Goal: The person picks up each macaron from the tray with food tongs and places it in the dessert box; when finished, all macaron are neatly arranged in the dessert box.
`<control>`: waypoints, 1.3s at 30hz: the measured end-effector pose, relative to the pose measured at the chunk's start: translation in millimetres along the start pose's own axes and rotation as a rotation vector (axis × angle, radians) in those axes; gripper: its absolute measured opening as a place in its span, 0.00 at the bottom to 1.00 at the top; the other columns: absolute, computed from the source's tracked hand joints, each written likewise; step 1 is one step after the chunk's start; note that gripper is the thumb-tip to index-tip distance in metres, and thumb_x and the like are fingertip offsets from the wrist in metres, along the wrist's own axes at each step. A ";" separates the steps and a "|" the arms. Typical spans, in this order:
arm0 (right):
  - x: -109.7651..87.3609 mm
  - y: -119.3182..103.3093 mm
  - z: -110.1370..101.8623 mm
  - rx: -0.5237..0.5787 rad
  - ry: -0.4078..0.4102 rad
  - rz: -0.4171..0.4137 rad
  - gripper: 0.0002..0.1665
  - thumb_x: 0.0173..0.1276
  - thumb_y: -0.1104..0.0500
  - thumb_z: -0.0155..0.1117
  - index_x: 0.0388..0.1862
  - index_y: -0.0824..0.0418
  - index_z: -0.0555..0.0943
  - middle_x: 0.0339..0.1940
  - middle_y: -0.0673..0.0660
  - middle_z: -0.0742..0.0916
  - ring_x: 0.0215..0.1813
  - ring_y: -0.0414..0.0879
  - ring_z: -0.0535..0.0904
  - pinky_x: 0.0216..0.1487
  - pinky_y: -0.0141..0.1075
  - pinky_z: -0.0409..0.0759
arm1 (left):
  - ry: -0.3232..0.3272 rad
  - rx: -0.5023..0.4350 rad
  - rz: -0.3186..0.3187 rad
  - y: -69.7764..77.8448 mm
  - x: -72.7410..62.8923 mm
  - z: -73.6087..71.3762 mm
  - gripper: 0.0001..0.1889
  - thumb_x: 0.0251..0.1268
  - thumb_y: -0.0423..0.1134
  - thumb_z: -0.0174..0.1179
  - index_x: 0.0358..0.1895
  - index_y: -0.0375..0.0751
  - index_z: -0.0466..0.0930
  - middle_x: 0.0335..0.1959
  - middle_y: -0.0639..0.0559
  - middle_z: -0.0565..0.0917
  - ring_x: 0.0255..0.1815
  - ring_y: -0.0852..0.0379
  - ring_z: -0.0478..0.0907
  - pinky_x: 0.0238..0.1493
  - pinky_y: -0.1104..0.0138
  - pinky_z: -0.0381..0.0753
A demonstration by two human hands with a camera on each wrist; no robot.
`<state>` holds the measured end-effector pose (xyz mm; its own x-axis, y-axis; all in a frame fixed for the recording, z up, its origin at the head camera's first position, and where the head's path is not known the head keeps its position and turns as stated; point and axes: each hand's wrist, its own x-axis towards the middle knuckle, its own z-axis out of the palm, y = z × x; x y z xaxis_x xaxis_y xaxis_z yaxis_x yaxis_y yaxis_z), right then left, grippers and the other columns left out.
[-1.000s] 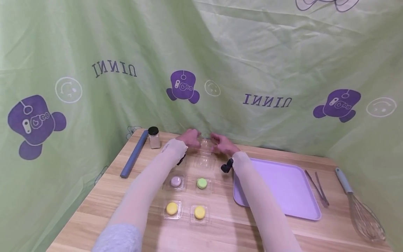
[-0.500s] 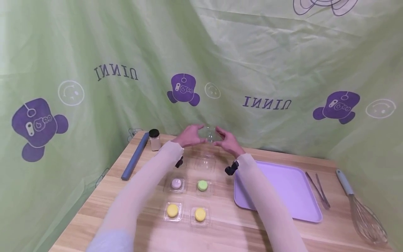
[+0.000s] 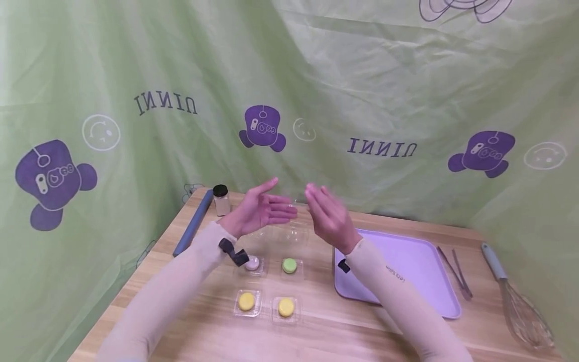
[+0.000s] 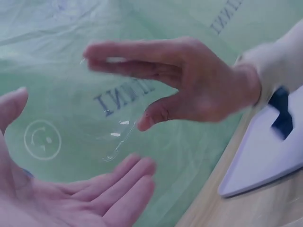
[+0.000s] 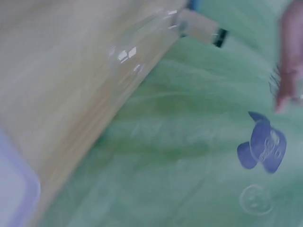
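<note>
Left hand [image 3: 262,208] spread, palm showing, fingers straight and thumb well apart; right hand [image 3: 332,218] spread too, fingers straight and together, thumb apart in left wrist view, with a clear plastic piece [image 4: 116,134] between the hands near the right thumb, can't tell if touching. On wooden table [image 3: 316,327], four clear square trays [image 3: 257,307] hold one round each: lilac round [image 3: 252,263] partly behind black strap [image 3: 232,252], green round [image 3: 289,265] beside it, two yellow rounds [image 3: 246,301] in front; another clear container [image 3: 293,234] sits behind the green round
</note>
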<state>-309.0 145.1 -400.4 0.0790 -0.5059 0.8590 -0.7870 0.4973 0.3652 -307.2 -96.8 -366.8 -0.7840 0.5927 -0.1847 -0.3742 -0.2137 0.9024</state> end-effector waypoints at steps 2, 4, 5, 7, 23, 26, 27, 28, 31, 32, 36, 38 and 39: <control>0.0 -5.2 -2.8 -0.041 0.063 -0.140 0.22 0.64 0.74 0.61 0.59 0.75 0.80 0.60 0.71 0.85 0.65 0.59 0.83 0.65 0.50 0.83 | -0.077 -0.007 -0.052 -1.0 -9.3 1.8 0.47 0.76 0.68 0.40 0.76 0.24 0.54 0.72 0.21 0.66 0.73 0.32 0.70 0.79 0.49 0.67; -0.6 -8.0 -5.0 -0.045 0.097 -0.224 0.23 0.64 0.75 0.58 0.59 0.75 0.80 0.58 0.71 0.86 0.67 0.58 0.81 0.64 0.49 0.84 | -0.125 0.005 -0.073 -1.7 -15.3 3.2 0.45 0.78 0.65 0.39 0.75 0.23 0.55 0.72 0.21 0.66 0.71 0.34 0.73 0.77 0.50 0.70; -0.7 -8.8 -5.8 -0.037 0.102 -0.244 0.23 0.64 0.75 0.57 0.60 0.75 0.79 0.58 0.71 0.86 0.68 0.58 0.80 0.64 0.49 0.84 | -0.144 0.022 -0.074 -1.9 -17.4 3.5 0.44 0.78 0.64 0.38 0.74 0.22 0.56 0.72 0.20 0.65 0.69 0.35 0.76 0.76 0.50 0.72; -0.9 -9.5 -6.7 -0.034 0.098 -0.257 0.24 0.64 0.75 0.58 0.61 0.75 0.79 0.59 0.71 0.86 0.70 0.57 0.79 0.64 0.50 0.84 | -0.168 0.057 -0.067 -2.6 -20.3 2.9 0.43 0.79 0.62 0.40 0.74 0.20 0.56 0.71 0.20 0.66 0.66 0.38 0.79 0.74 0.51 0.74; -0.9 -12.7 2.6 -0.030 0.093 -0.250 0.24 0.63 0.76 0.57 0.59 0.76 0.79 0.59 0.72 0.86 0.74 0.56 0.74 0.65 0.49 0.83 | -0.226 0.122 -0.007 -11.9 -29.6 -6.8 0.45 0.72 0.56 0.57 0.73 0.18 0.56 0.68 0.26 0.73 0.65 0.42 0.81 0.73 0.51 0.75; -0.3 -14.7 2.9 -0.027 0.073 -0.217 0.24 0.64 0.74 0.58 0.60 0.76 0.78 0.60 0.72 0.85 0.72 0.57 0.76 0.67 0.49 0.82 | -0.207 0.156 0.010 -12.1 -28.3 -6.8 0.50 0.64 0.60 0.64 0.72 0.18 0.58 0.67 0.26 0.74 0.65 0.42 0.81 0.74 0.49 0.72; 0.3 -15.9 3.0 -0.020 0.065 -0.194 0.23 0.65 0.72 0.60 0.60 0.76 0.77 0.60 0.72 0.85 0.71 0.58 0.78 0.68 0.49 0.82 | -0.193 0.177 0.022 -12.5 -27.7 -6.7 0.52 0.62 0.62 0.65 0.71 0.18 0.59 0.66 0.26 0.74 0.65 0.42 0.81 0.74 0.49 0.73; 1.1 -17.0 3.2 -0.004 0.057 -0.166 0.24 0.67 0.70 0.61 0.61 0.76 0.76 0.61 0.72 0.84 0.70 0.59 0.78 0.69 0.49 0.80 | -0.176 0.209 0.042 -12.7 -27.6 -6.6 0.50 0.62 0.61 0.64 0.71 0.19 0.60 0.66 0.26 0.75 0.66 0.40 0.80 0.75 0.48 0.72; 6.4 -19.5 1.2 0.126 0.002 -0.020 0.34 0.66 0.64 0.66 0.66 0.80 0.68 0.64 0.75 0.79 0.70 0.64 0.75 0.77 0.48 0.73 | -0.091 0.340 0.149 -13.0 -27.7 -8.0 0.42 0.66 0.57 0.62 0.69 0.23 0.65 0.67 0.27 0.75 0.69 0.36 0.76 0.76 0.48 0.71; 9.2 -19.7 -0.7 0.189 -0.009 0.040 0.39 0.64 0.64 0.69 0.67 0.82 0.64 0.66 0.76 0.77 0.69 0.65 0.74 0.79 0.48 0.70 | -0.043 0.401 0.192 -12.6 -27.8 -8.9 0.38 0.68 0.54 0.60 0.68 0.26 0.67 0.67 0.29 0.76 0.70 0.36 0.75 0.75 0.49 0.72; 17.6 -17.0 -14.5 0.438 -0.065 0.349 0.59 0.50 0.70 0.78 0.74 0.82 0.53 0.73 0.74 0.70 0.75 0.66 0.67 0.82 0.47 0.65 | 0.155 0.563 0.332 -9.9 -28.3 -12.0 0.30 0.66 0.48 0.63 0.67 0.37 0.72 0.67 0.38 0.79 0.70 0.40 0.75 0.74 0.51 0.75; 18.4 -15.5 -22.7 0.554 -0.087 0.522 0.63 0.45 0.74 0.80 0.77 0.76 0.53 0.77 0.70 0.69 0.77 0.64 0.65 0.82 0.46 0.65 | 0.207 0.612 0.376 -9.5 -29.4 -12.9 0.31 0.64 0.46 0.66 0.69 0.40 0.72 0.68 0.42 0.79 0.72 0.42 0.74 0.75 0.51 0.73; 17.8 -14.8 -26.4 0.615 -0.100 0.613 0.64 0.45 0.75 0.80 0.79 0.72 0.53 0.78 0.67 0.68 0.79 0.63 0.64 0.82 0.45 0.65 | 0.219 0.624 0.394 -9.9 -30.2 -12.8 0.33 0.62 0.45 0.69 0.69 0.41 0.71 0.69 0.43 0.78 0.73 0.43 0.73 0.76 0.51 0.72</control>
<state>-279.8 147.4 -381.0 -0.4976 -0.3474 0.7948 -0.8662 0.2483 -0.4337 -286.2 -122.6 -375.1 -0.9058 0.3827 0.1821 0.2511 0.1384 0.9580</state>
